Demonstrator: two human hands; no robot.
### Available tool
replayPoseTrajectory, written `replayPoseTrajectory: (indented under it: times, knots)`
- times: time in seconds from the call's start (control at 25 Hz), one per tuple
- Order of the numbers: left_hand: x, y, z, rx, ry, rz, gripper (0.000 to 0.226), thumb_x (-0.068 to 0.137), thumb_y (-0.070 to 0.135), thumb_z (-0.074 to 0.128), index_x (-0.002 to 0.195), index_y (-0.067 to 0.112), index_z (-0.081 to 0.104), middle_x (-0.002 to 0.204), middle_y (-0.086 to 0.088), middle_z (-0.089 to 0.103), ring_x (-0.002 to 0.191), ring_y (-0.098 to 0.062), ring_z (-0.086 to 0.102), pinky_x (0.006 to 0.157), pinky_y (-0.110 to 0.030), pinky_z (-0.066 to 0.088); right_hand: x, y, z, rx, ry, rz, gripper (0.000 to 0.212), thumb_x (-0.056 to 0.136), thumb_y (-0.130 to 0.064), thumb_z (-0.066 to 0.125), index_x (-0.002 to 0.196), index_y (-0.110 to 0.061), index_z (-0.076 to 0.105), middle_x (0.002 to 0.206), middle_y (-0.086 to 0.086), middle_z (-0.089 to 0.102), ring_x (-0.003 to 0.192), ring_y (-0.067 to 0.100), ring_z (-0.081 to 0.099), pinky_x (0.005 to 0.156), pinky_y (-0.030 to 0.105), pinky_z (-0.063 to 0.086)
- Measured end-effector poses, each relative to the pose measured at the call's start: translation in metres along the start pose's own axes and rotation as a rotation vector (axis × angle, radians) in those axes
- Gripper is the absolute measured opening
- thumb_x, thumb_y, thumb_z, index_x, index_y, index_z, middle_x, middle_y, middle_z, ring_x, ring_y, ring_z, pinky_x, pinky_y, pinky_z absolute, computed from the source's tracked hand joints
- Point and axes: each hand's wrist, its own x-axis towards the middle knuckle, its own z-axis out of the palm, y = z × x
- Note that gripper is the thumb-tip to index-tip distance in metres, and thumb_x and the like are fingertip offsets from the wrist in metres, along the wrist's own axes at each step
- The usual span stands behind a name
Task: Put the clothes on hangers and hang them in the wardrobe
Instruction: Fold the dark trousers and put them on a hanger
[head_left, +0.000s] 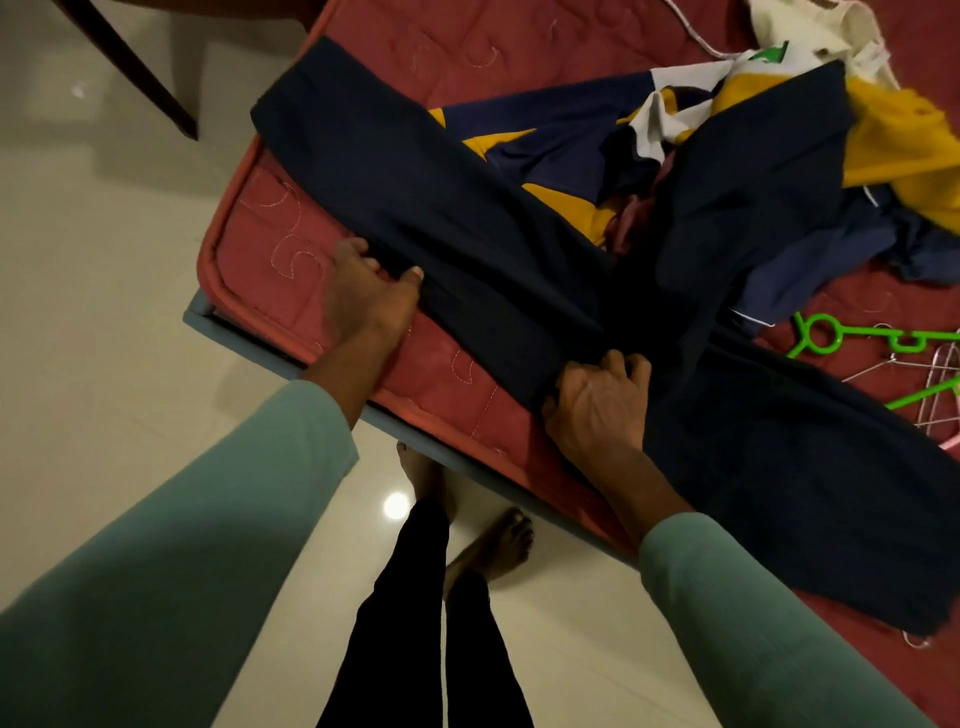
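Quilted red mattress (291, 223); long navy trousers (467, 223) flat; left hand (369, 296) fingers (413, 274) pinch edge, right hand (597, 400) clutches fold.

A pair of trousers (467, 234) lies stretched across the near corner of the mattress (270, 218), running from far left to near right. Behind it, partly under it, sits a pile of clothes (597, 150). Hangers (909, 342) lie on the mattress at the right. The left hand (363, 296) and the right hand (597, 405) grip the trousers' near edge, well apart.
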Motion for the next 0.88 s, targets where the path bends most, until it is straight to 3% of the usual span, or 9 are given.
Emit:
replayPoseTrajectory:
  times: [0.12, 0.32, 0.44, 0.6, 0.68, 0.76, 0.88]
  knots:
    - [-0.009, -0.019, 0.012, 0.054, 0.011, 0.095, 0.078, 0.068, 0.058, 0.076, 0.135, 0.028, 0.048, 0.132, 0.004, 0.057, 0.120, -0.018, 0.058, 0.105, -0.043, 0.050, 0.009, 0.003, 0.006, 0.043, -0.015, 0.016, 0.022, 0.087, -0.040, 0.062, 0.080, -0.023, 0.072, 0.076, -0.001, 0.070, 0.102, 0.025, 0.058, 0.099, 0.045, 0.026]
    - [-0.005, -0.031, 0.008, -0.001, 0.005, 0.152, 0.070, 0.079, 0.038, 0.084, 0.139, 0.022, 0.050, 0.135, 0.003, 0.056, 0.117, -0.009, 0.057, 0.104, -0.037, 0.052, 0.010, 0.024, 0.000, 0.155, -0.070, -0.080, 0.024, 0.086, -0.051, 0.062, 0.086, -0.031, 0.074, 0.086, -0.009, 0.072, 0.106, 0.019, 0.057, 0.099, 0.042, 0.024]
    - [-0.007, -0.030, 0.006, -0.025, 0.007, 0.161, 0.064, 0.084, 0.040, 0.081, 0.137, 0.021, 0.051, 0.133, 0.003, 0.058, 0.115, -0.008, 0.058, 0.101, -0.031, 0.052, -0.001, 0.032, -0.018, 0.272, -0.043, -0.169, 0.021, 0.084, -0.050, 0.061, 0.082, -0.032, 0.071, 0.082, -0.010, 0.068, 0.101, 0.018, 0.057, 0.099, 0.040, 0.030]
    - [0.000, -0.004, 0.009, -0.136, 0.066, -0.098, 0.054, 0.078, 0.067, 0.070, 0.112, 0.027, 0.063, 0.107, 0.010, 0.067, 0.099, -0.013, 0.067, 0.094, -0.036, 0.056, -0.027, 0.020, -0.014, 0.138, 0.048, -0.356, 0.022, 0.079, -0.043, 0.054, 0.074, -0.026, 0.068, 0.071, -0.007, 0.066, 0.091, 0.019, 0.055, 0.094, 0.038, 0.035]
    - [0.009, 0.007, 0.009, -0.156, 0.085, -0.171, 0.035, 0.078, 0.059, 0.070, 0.087, 0.025, 0.064, 0.090, 0.009, 0.069, 0.086, -0.018, 0.068, 0.090, -0.039, 0.058, -0.030, 0.012, -0.005, 0.091, 0.029, -0.385, 0.025, 0.078, -0.039, 0.050, 0.074, -0.021, 0.067, 0.073, -0.002, 0.067, 0.089, 0.023, 0.056, 0.093, 0.040, 0.037]
    - [0.015, 0.007, 0.005, -0.234, 0.144, -0.238, 0.028, 0.083, 0.042, 0.073, 0.072, 0.022, 0.056, 0.079, 0.006, 0.065, 0.078, -0.020, 0.065, 0.082, -0.033, 0.059, -0.030, 0.009, 0.004, 0.074, 0.073, -0.418, 0.027, 0.079, -0.036, 0.048, 0.076, -0.017, 0.067, 0.076, 0.002, 0.067, 0.089, 0.027, 0.058, 0.094, 0.043, 0.038]
    - [0.018, -0.003, -0.006, -0.369, 0.231, -0.300, 0.037, 0.069, 0.049, 0.078, 0.086, 0.030, 0.052, 0.090, 0.004, 0.068, 0.084, -0.021, 0.070, 0.085, -0.034, 0.061, -0.039, 0.011, 0.005, 0.221, 0.302, -0.356, 0.024, 0.086, -0.035, 0.059, 0.099, -0.018, 0.070, 0.108, 0.005, 0.066, 0.113, 0.031, 0.058, 0.107, 0.047, 0.032]
